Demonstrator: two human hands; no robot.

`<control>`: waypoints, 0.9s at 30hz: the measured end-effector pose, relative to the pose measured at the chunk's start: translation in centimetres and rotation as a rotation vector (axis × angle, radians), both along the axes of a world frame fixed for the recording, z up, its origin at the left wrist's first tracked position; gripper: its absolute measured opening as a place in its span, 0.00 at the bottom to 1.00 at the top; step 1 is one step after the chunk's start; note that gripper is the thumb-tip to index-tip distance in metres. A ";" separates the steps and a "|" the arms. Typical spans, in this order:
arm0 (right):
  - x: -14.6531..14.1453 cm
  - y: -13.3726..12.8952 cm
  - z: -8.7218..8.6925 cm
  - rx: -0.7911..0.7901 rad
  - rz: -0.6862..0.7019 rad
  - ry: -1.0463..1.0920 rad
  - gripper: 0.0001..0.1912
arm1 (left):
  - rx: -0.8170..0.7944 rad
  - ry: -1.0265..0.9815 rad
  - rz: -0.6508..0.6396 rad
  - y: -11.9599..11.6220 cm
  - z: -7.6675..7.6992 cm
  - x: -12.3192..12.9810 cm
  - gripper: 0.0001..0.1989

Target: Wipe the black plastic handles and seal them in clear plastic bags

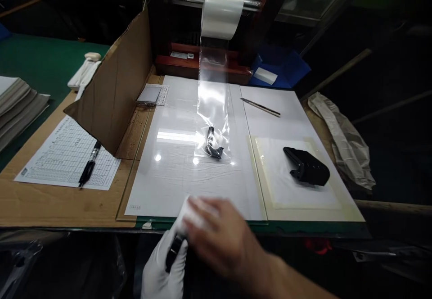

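Observation:
My left hand (165,263), in a white glove, is at the table's front edge with its fingers closed around a small black part (174,253). The glove hides most of that part, so its kind does not show. My right hand (219,236) is bare and smeared by motion. It lies over the fingertip end of the left hand, against something white (189,211) that may be glove or cloth. Farther back, a black bent, handle-like part (213,146) lies in or under a strip of clear plastic film (213,87).
The film hangs from a roll (223,11) on a metal bar. A black angular part (307,166) rests on the right mat, with a thin pen-like tool (260,107) behind it. Left are a cardboard divider (114,83), a printed form (67,155) and a pen (89,166).

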State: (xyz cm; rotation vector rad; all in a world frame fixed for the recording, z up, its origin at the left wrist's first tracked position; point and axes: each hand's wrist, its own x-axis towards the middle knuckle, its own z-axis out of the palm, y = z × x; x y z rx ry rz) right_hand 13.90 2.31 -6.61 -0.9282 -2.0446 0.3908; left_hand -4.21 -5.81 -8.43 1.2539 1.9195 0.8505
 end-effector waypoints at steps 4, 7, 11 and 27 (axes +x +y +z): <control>0.5 0.1 0.3 -0.050 0.151 -0.037 0.11 | -0.068 -0.071 -0.003 -0.4 -0.3 -0.4 0.16; 0.7 0.2 0.0 -0.077 0.123 -0.045 0.11 | -0.067 -0.105 -0.007 -0.4 -0.7 -0.5 0.17; 0.6 0.2 -0.3 -0.084 0.160 -0.046 0.12 | -0.008 -0.141 0.008 -0.2 -0.9 -0.2 0.18; 0.5 0.4 0.2 -0.215 0.062 -0.026 0.12 | -0.008 -0.164 -0.042 0.0 -0.9 -0.7 0.18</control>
